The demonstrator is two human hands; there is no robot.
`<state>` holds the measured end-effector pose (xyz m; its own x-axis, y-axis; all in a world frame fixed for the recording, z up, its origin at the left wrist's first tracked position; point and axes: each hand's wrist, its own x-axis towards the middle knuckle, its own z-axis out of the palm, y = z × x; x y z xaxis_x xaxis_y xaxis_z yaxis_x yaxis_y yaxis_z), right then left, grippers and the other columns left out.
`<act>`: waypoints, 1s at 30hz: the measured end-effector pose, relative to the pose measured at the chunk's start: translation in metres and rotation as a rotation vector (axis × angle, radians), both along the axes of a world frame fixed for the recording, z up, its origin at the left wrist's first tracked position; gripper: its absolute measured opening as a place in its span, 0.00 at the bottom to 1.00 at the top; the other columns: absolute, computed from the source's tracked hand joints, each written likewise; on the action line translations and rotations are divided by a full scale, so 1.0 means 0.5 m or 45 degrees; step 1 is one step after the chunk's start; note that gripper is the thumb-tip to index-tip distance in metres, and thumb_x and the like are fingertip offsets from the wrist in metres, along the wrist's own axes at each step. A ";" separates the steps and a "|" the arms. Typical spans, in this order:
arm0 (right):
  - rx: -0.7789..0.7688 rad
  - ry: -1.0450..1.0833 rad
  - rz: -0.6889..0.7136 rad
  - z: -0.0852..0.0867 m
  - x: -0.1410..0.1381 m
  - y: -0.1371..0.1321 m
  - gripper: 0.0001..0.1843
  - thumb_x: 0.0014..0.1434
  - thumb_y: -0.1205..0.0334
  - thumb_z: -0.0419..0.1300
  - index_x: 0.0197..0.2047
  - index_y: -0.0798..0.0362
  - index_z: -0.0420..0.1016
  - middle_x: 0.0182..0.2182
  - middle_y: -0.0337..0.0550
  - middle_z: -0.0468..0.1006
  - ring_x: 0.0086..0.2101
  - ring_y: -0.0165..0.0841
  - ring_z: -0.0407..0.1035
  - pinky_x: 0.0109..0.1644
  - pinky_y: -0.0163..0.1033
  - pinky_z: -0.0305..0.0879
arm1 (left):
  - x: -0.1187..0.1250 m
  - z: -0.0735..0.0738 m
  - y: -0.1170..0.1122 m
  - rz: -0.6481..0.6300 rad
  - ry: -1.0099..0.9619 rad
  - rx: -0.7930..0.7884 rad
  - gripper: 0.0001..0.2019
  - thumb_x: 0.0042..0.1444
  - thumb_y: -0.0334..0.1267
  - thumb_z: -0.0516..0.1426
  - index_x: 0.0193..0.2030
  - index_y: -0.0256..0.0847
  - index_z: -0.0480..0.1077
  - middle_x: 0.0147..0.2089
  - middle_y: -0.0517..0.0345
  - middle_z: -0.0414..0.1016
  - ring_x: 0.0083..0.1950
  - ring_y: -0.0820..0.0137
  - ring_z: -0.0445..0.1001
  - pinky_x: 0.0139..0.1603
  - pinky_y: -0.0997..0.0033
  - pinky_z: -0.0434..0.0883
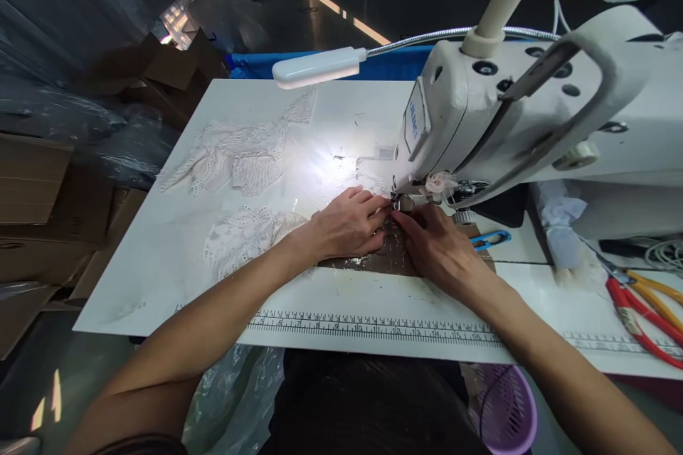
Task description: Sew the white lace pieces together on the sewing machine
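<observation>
A white sewing machine [448, 96] stands on the right, its metal presser foot [404, 203] down between my hands. My left hand [355, 222] lies palm down just left of the foot, fingers bent and somewhat apart, fingertips close to the needle area. Pressed in near the foot's right side, my right hand [440, 242] has its thumb bent toward the foot; its other fingers are partly hidden by the machine, as is whatever they hold. A narrow white lace trim [368, 176] runs behind the foot. White lace pieces [248, 149] and a lace heap [248, 234] lie left.
A lamp [317, 69] lights the white table [176, 277]. A printed ruler [352, 328] follows the front edge. Blue thread snips [491, 239] lie beside my right hand; red-handled scissors [632, 316] lie far right. Cardboard boxes [53, 199] stand left, a purple basket [506, 409] below.
</observation>
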<state>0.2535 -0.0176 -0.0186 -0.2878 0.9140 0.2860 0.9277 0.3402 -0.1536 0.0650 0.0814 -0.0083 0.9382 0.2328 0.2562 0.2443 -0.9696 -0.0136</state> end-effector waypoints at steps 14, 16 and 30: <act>-0.309 0.540 -0.053 0.021 0.087 0.023 0.20 0.68 0.53 0.45 0.39 0.50 0.76 0.35 0.46 0.78 0.36 0.40 0.73 0.39 0.43 0.70 | 0.001 -0.011 0.014 0.036 -0.030 -0.012 0.21 0.66 0.46 0.48 0.54 0.32 0.68 0.45 0.45 0.71 0.42 0.61 0.68 0.47 0.57 0.67; -0.274 0.565 -0.144 0.015 0.090 0.032 0.21 0.68 0.52 0.45 0.34 0.51 0.74 0.32 0.47 0.77 0.35 0.41 0.72 0.36 0.44 0.70 | 0.001 -0.012 0.014 0.042 -0.036 -0.007 0.21 0.66 0.47 0.48 0.54 0.32 0.68 0.45 0.45 0.71 0.42 0.61 0.68 0.47 0.57 0.66; -0.227 0.586 -0.358 0.026 0.094 -0.022 0.14 0.64 0.57 0.52 0.50 0.52 0.68 0.46 0.53 0.72 0.41 0.43 0.72 0.45 0.50 0.70 | 0.000 -0.013 0.018 0.093 -0.049 -0.058 0.19 0.66 0.46 0.48 0.54 0.35 0.68 0.49 0.46 0.70 0.45 0.62 0.70 0.49 0.57 0.68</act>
